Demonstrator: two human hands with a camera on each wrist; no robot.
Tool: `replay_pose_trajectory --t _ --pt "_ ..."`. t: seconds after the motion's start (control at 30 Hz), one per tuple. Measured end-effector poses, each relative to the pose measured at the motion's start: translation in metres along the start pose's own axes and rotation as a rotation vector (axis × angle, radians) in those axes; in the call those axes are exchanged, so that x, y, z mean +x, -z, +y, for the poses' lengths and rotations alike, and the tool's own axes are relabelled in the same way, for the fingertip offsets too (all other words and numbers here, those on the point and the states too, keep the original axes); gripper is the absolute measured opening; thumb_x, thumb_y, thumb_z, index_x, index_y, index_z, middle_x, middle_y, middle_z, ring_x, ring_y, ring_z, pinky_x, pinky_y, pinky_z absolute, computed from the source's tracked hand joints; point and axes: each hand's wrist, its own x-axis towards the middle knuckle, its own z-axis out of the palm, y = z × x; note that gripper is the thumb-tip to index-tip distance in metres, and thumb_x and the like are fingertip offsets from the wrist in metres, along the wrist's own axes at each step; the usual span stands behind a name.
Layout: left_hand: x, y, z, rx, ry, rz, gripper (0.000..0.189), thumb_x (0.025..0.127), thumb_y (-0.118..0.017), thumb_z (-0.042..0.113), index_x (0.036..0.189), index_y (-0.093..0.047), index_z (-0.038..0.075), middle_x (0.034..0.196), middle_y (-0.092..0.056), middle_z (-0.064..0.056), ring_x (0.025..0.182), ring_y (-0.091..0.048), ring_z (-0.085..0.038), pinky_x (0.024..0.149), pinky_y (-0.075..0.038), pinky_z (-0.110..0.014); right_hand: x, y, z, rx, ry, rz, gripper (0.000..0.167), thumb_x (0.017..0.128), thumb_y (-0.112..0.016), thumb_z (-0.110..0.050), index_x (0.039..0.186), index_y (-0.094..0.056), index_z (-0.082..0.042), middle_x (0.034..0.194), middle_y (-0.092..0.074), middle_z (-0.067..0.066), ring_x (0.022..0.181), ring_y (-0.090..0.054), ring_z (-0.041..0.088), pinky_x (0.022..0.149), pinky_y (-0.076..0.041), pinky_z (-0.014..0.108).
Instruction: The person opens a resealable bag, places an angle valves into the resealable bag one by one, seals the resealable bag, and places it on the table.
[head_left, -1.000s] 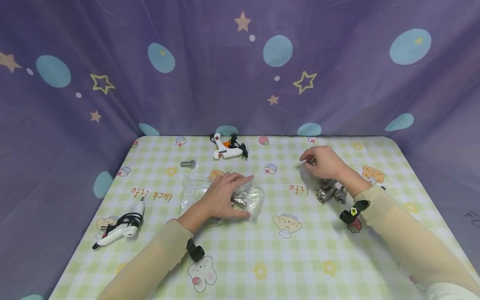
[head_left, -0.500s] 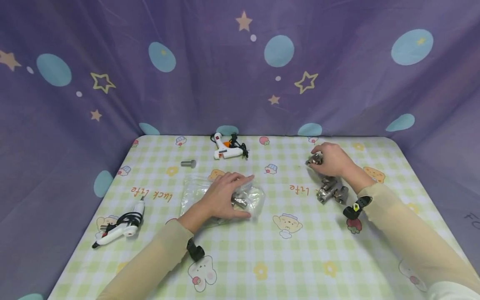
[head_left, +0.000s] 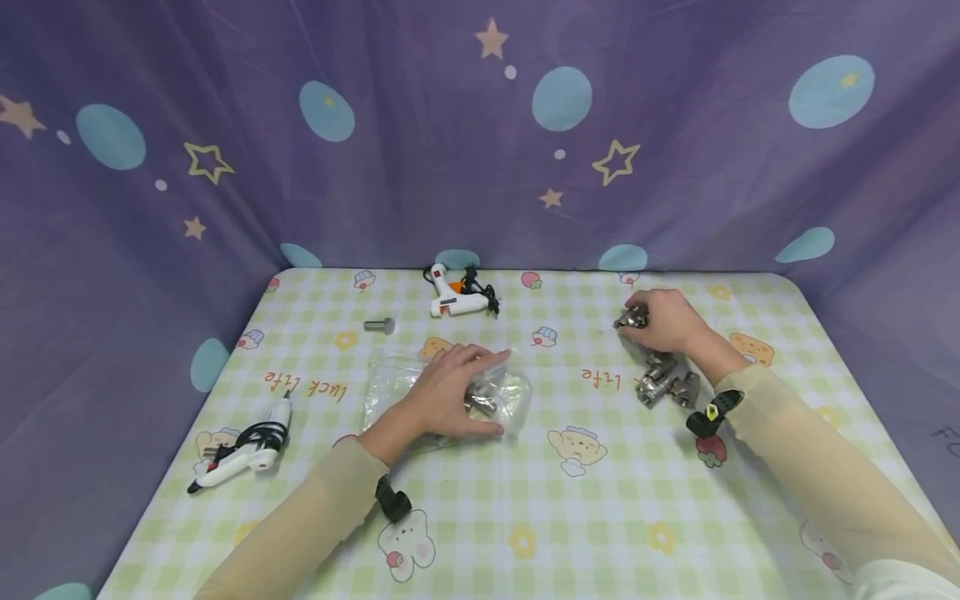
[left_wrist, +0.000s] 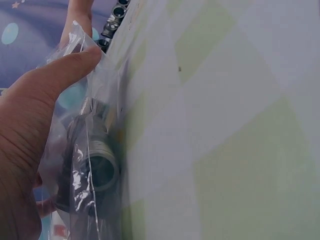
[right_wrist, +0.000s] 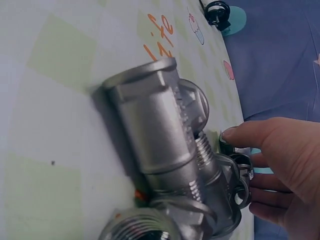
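Observation:
In the head view my left hand (head_left: 450,396) grips a clear plastic bag (head_left: 390,387) that lies on the table. Metal pipe fittings (left_wrist: 100,167) show through the plastic in the left wrist view, my thumb over the bag's upper edge. On the far right side, my right hand (head_left: 663,321) holds a shiny metal pipe fitting (head_left: 633,317), its thumb and fingers around it; the palm hides part of it. A group of several metal fittings (head_left: 656,383) lies just nearer than that hand. Close up in the right wrist view, threaded fittings (right_wrist: 157,130) stand before the hand.
A white glue gun (head_left: 457,302) with a coiled black cord lies at the back. A single metal bolt (head_left: 379,325) lies left of it. Another white tool (head_left: 243,454) with a wrapped cord rests at the left edge. A purple curtain (head_left: 450,133) rises behind the checked tablecloth (head_left: 592,533).
My right hand has shifted slightly to the right, and the fitting in its fingers now shows more fully. My left hand and the bag have stayed in place.

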Motion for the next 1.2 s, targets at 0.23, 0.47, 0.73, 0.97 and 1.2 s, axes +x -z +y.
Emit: replay_pose_trajectory --t 0.23,0.47,0.73,0.97,1.2 --pt "0.002 0.0 0.0 -0.005 -0.003 0.005 0.114 0.068 -0.089 0.071 0.164 -0.043 0.029 0.141 -0.062 0.0 0.124 -0.058 -0.023 0.108 -0.048 -0.05 0.002 0.002 -0.007 0.027 0.017 0.058 0.051 0.092 -0.082 -0.025 0.132 -0.069 0.004 0.117 -0.076 0.024 0.103 -0.073 0.039 0.093 -0.058 0.056" --pt "0.002 0.0 -0.001 -0.005 -0.005 0.009 0.113 0.069 -0.088 0.071 0.164 -0.044 0.029 0.141 -0.062 0.0 0.124 -0.058 -0.023 0.108 -0.048 -0.051 0.001 0.005 -0.032 0.093 0.064 0.102 0.049 0.091 -0.083 -0.025 0.131 -0.071 0.002 0.115 -0.077 0.02 0.099 -0.075 0.036 0.091 -0.06 0.054" --pt "0.003 -0.002 -0.001 -0.009 -0.004 0.002 0.113 0.069 -0.089 0.07 0.164 -0.045 0.028 0.142 -0.061 -0.001 0.125 -0.058 -0.023 0.106 -0.048 -0.05 -0.003 -0.001 -0.059 0.168 0.15 0.129 0.043 0.087 -0.086 -0.019 0.126 -0.075 -0.003 0.111 -0.08 0.014 0.09 -0.078 0.027 0.084 -0.063 0.047" --pt "0.003 -0.001 -0.001 -0.005 -0.003 0.0 0.113 0.069 -0.089 0.07 0.164 -0.044 0.027 0.142 -0.061 -0.001 0.125 -0.058 -0.024 0.104 -0.049 -0.05 -0.01 -0.007 -0.085 0.247 0.166 0.089 0.045 0.086 -0.088 -0.021 0.127 -0.074 -0.006 0.11 -0.08 0.012 0.09 -0.078 0.025 0.085 -0.064 0.047" --pt "0.003 -0.003 -0.003 -0.004 -0.01 0.002 0.114 0.069 -0.088 0.071 0.164 -0.044 0.027 0.143 -0.06 -0.001 0.124 -0.058 -0.024 0.104 -0.048 -0.05 -0.012 -0.021 -0.104 0.328 0.19 0.066 0.045 0.084 -0.091 -0.021 0.124 -0.075 -0.007 0.107 -0.08 0.009 0.087 -0.078 0.02 0.083 -0.064 0.045"
